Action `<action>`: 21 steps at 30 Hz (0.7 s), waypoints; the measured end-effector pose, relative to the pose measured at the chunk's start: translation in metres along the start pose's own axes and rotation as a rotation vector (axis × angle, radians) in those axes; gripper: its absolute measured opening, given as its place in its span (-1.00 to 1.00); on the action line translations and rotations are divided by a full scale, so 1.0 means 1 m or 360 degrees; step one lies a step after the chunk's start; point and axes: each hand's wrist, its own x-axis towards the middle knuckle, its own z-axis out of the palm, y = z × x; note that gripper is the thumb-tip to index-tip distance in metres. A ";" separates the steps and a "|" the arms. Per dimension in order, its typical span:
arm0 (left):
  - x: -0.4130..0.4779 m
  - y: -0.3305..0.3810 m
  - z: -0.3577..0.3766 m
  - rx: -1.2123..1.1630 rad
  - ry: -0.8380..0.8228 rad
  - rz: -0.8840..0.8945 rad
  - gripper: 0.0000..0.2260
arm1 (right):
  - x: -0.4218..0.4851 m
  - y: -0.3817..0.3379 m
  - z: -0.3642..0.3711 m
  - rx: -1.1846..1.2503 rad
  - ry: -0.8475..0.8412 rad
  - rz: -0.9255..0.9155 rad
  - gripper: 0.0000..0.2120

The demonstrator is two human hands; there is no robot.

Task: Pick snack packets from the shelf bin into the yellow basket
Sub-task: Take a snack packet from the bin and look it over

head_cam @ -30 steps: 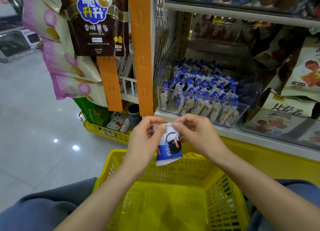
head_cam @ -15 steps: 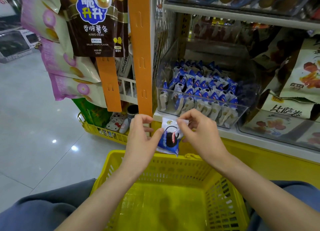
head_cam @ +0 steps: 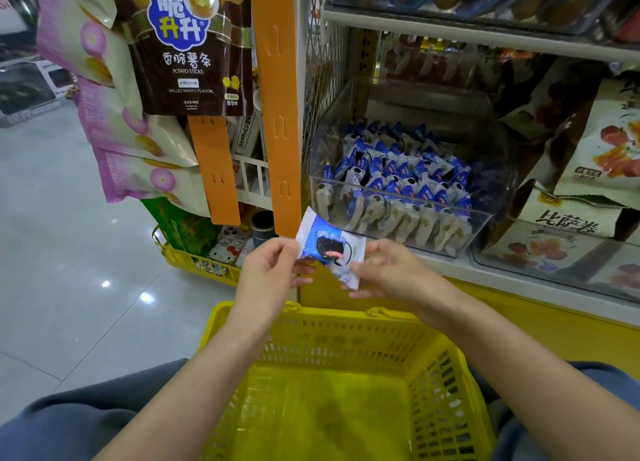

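Snack packet (head_cam: 329,249), blue and white, was held tilted between both hands above the far rim of the yellow basket (head_cam: 346,317), just below the clear shelf bin (head_cam: 483,227). The left hand (head_cam: 268,273) pinched its left edge; the right hand (head_cam: 391,270) gripped its lower right corner.

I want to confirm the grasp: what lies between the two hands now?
In the head view, one blue-and-white snack packet, held by the left hand and the right hand.
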 end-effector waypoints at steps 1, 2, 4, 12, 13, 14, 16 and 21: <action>0.001 0.000 -0.001 0.0077 0.0023 0.0056 -0.80 | -0.001 0.003 0.000 -0.0140 -0.0058 0.0002 -0.73; 0.001 0.000 -0.002 0.0157 0.0040 0.0121 -0.79 | -0.001 0.005 0.000 -0.0267 -0.0086 -0.0029 -0.64; 0.002 -0.001 -0.004 0.0340 0.0042 0.0252 -0.79 | 0.000 0.009 -0.002 -0.0469 -0.0062 -0.0133 -0.47; -0.001 0.004 -0.002 0.0106 -0.0011 0.0085 -0.88 | 0.000 0.009 0.004 -0.0505 0.0086 -0.0568 -0.88; -0.002 0.005 -0.001 -0.0001 -0.0028 0.0002 -0.92 | 0.000 0.010 0.006 -0.0500 0.0182 -0.0613 -0.88; -0.003 0.004 -0.001 -0.0042 -0.0067 -0.0063 -0.91 | 0.000 0.011 0.007 -0.0504 0.0286 -0.0667 -0.87; -0.006 0.002 0.002 -0.0051 -0.0213 -0.0162 -0.86 | -0.001 0.012 0.012 -0.0559 0.0437 -0.0779 -0.84; -0.008 0.002 0.003 -0.0105 -0.0355 -0.0182 -0.81 | -0.004 0.011 0.015 -0.0464 0.0271 -0.0768 -0.82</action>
